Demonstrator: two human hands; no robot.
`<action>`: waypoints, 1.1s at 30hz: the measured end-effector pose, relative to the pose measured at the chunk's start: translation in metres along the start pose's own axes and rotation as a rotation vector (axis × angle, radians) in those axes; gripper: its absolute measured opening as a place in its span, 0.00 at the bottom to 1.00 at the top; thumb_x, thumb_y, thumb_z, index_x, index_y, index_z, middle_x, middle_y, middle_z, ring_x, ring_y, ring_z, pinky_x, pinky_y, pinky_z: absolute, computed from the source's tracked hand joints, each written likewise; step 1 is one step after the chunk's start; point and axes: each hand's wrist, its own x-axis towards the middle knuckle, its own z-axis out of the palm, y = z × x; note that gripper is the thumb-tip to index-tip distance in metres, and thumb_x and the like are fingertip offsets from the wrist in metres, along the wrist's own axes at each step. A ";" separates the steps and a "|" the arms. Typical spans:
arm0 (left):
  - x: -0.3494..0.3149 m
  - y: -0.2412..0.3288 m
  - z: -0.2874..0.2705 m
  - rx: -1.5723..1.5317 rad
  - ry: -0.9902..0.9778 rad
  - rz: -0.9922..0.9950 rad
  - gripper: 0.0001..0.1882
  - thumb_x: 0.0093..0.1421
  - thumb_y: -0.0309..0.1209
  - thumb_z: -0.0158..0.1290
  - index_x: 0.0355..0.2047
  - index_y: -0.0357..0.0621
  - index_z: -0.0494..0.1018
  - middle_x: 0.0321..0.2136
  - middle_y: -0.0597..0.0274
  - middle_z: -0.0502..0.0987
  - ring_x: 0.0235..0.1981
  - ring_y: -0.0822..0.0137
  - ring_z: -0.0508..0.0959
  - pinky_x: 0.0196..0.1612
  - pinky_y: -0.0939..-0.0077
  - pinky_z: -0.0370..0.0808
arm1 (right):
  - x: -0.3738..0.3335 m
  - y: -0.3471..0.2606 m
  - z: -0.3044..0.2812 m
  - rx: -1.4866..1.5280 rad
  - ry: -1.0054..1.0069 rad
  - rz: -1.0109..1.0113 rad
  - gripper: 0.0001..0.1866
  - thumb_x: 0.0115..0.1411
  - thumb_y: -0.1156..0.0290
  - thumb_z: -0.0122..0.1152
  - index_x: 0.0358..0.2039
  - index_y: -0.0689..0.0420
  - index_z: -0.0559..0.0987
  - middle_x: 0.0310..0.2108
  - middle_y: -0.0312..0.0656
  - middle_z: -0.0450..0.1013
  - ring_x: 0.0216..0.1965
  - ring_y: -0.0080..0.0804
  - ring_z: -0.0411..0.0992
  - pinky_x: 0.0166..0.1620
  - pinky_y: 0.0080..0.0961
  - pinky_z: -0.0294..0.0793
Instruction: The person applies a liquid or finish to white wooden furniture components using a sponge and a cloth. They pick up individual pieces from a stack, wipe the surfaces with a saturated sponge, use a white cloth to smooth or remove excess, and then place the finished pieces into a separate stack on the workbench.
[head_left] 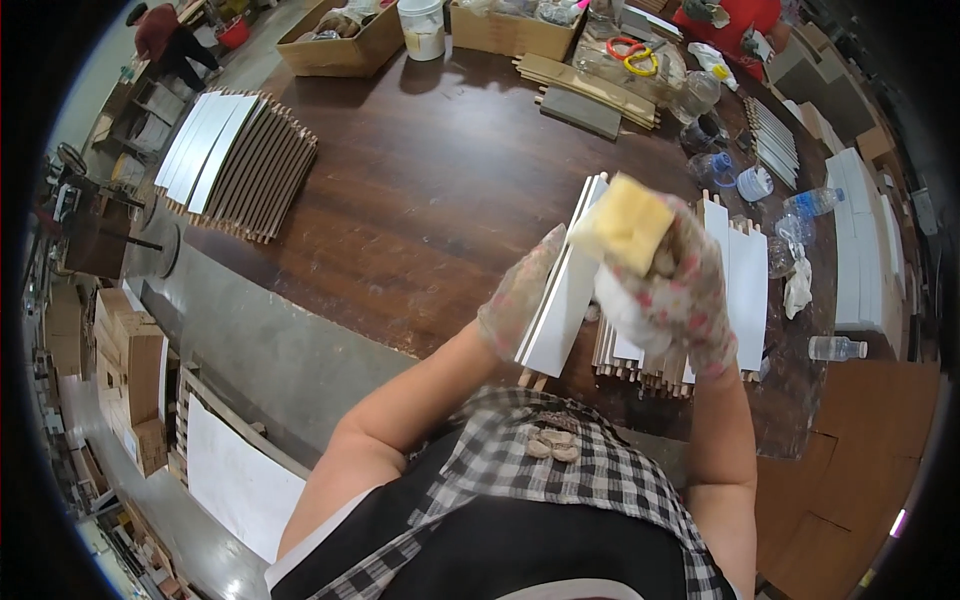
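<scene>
The right hand (692,290), in a floral glove, is curled round a pale yellow sponge (628,222), raised over the work; a white item (622,312) beneath it is blurred. The left hand (518,295), likewise gloved, is held nearly flat, fingers extended, along the left edge of the white boards (562,305); whether it grips them cannot be told. These boards are narrow, smooth-faced and slanted on the brown table (430,190), with wooden pegs at their ends. More white strips (746,280) lie to the right. Beyond, any print on the plastic bottles (818,202) is too small to read.
</scene>
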 end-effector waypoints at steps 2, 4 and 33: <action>-0.013 0.007 0.009 0.569 -0.038 0.131 0.24 0.68 0.42 0.28 0.56 0.40 0.59 0.39 0.59 0.73 0.35 0.71 0.75 0.38 0.77 0.75 | 0.016 -0.006 -0.008 -0.310 0.049 -0.097 0.24 0.47 0.75 0.66 0.45 0.61 0.70 0.39 0.39 0.73 0.40 0.23 0.72 0.45 0.20 0.72; -0.016 0.006 0.011 0.458 -0.003 0.066 0.23 0.68 0.41 0.29 0.55 0.41 0.60 0.36 0.62 0.74 0.32 0.73 0.75 0.33 0.80 0.75 | 0.023 -0.008 -0.005 -0.298 0.053 -0.088 0.23 0.47 0.75 0.65 0.45 0.61 0.70 0.39 0.39 0.73 0.40 0.24 0.72 0.44 0.20 0.72; -0.027 0.001 0.032 -0.498 -0.453 -0.220 0.31 0.66 0.45 0.36 0.62 0.39 0.47 0.53 0.41 0.62 0.54 0.54 0.67 0.48 0.67 0.73 | -0.022 0.045 -0.010 0.619 0.604 -0.032 0.19 0.59 0.75 0.54 0.51 0.60 0.66 0.44 0.39 0.69 0.42 0.26 0.71 0.47 0.23 0.73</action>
